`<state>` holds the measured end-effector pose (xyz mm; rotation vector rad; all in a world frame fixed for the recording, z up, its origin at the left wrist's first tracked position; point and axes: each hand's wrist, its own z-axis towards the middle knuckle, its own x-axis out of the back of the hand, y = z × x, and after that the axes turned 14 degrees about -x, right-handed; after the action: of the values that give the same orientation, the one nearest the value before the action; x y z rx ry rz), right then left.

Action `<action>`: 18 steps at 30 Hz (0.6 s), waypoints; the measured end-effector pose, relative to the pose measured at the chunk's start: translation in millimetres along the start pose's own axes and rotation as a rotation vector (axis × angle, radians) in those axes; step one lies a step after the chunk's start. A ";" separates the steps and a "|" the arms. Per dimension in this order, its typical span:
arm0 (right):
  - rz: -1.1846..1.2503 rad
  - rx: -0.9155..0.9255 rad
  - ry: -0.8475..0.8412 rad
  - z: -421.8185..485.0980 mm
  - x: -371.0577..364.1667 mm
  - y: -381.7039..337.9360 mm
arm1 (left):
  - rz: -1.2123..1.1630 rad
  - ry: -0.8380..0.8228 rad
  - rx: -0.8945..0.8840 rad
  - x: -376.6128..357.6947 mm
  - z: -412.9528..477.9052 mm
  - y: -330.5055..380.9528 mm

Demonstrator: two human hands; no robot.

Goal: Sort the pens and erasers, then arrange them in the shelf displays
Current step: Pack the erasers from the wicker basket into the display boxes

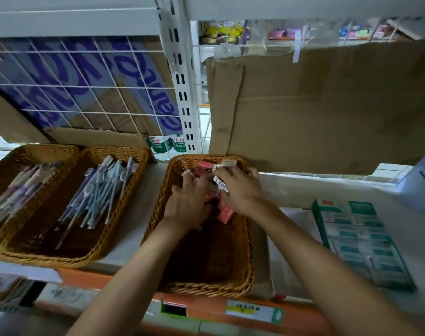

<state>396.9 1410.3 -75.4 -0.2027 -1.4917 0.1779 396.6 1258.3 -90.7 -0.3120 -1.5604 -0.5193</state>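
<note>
In the brown woven wicker basket (207, 288), the left hand (189, 201) curls round small pink eraser boxes (227, 214) while the right hand (241, 190) pinches another

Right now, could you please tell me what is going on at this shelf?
A person has both hands in the right-hand wicker basket. The left hand and right hand each grip pink eraser packs bunched at its far end. Two baskets to the left hold pens.

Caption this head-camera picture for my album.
Left hand and right hand handle pink boxes in a wicker basket, beside two baskets of pens.
</note>
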 end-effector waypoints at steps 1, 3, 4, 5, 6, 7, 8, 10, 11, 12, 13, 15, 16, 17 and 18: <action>0.011 -0.006 0.000 -0.5 -0.5 0.3 | -0.013 0.012 -0.009 2.7 -2.2 1.6; 0.029 -0.021 -0.011 -1.7 -0.6 -0.4 | -0.029 0.027 -0.009 6.4 -6.1 3.3; 0.035 -0.029 -0.017 -2.3 -0.2 -1.0 | -0.034 0.033 -0.006 7.2 -7.1 3.3; 0.038 -0.034 -0.022 -2.9 0.2 -1.4 | -0.041 0.042 -0.005 8.3 -7.6 3.3; 0.039 -0.033 -0.026 -3.3 0.3 -1.4 | -0.059 0.049 0.004 10.3 -8.2 3.8; 0.044 -0.027 -0.024 -4.0 0.6 -1.2 | -0.077 0.064 0.007 12.3 -9.1 4.5; 0.058 -0.024 -0.016 -5.0 0.7 -0.6 | -0.093 0.078 -0.001 14.9 -10.1 6.0; 0.114 -0.028 0.024 -7.3 0.9 1.7 | -0.150 0.136 -0.024 19.6 -13.3 7.7; 0.159 -0.038 0.044 -8.1 0.3 2.6 | -0.194 0.173 -0.021 22.4 -15.0 7.7; 0.217 -0.049 0.059 -9.4 0.1 3.5 | -0.235 0.204 -0.005 25.2 -16.3 7.2; 0.290 -0.058 0.068 -10.6 -0.6 4.5 | -0.264 0.224 0.013 27.9 -17.3 6.8; 0.470 -0.047 0.085 -13.6 -1.7 7.5 | -0.337 0.248 0.058 33.3 -18.9 7.1; 0.562 -0.039 0.092 -16.6 -0.1 8.7 | -0.415 0.269 0.090 36.6 -19.0 8.0; 0.646 -0.042 0.100 -20.9 3.0 9.4 | -0.539 0.298 0.133 40.7 -19.1 9.6; 0.713 -0.057 0.102 -25.4 7.2 9.8 | -0.724 0.325 0.184 45.6 -19.8 12.6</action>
<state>422.9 1420.9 -72.5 -0.7763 -1.2707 0.6853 417.0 1253.7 -43.9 0.4831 -1.3579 -0.9233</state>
